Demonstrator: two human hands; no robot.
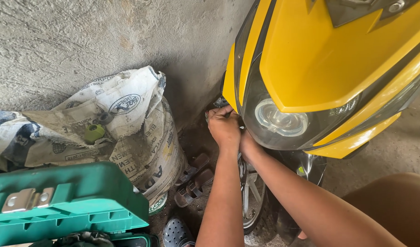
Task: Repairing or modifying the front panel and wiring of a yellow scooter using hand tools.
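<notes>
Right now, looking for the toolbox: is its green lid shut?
No, the lid stands raised, with items showing in the box beneath it.

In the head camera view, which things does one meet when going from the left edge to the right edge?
Green plastic toolbox → printed cement sack with a small green cap on it → brown sandals → left hand → right hand, mostly hidden → round headlight → yellow fairing of the motorcycle.

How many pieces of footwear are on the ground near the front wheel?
3: two brown sandals lying side by side between the cement sack and the wheel, and one grey perforated clog at the bottom edge. More may be hidden behind the arms.
</notes>
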